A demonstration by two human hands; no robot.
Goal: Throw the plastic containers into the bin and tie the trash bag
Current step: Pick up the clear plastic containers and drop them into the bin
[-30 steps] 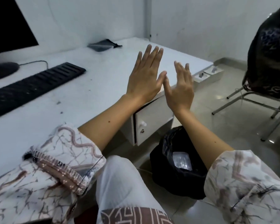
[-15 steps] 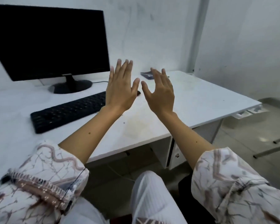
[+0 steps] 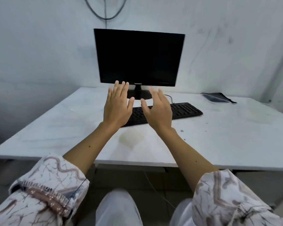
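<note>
— White desk (image 3: 219,136) fills the frame's middle; do we see our hands?
— Yes: left hand (image 3: 117,108) and right hand (image 3: 158,111) at centre, fingers straight, grasping nothing, before the keyboard (image 3: 185,110) and monitor (image 3: 138,57). Containers, bin, bag: out of frame.

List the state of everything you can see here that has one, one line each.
left hand: open, raised, holds nothing
right hand: open, raised, holds nothing
monitor: upright, screen dark
keyboard: flat on the desk, partly behind the hands
dark pouch: lying flat at the far right
</note>
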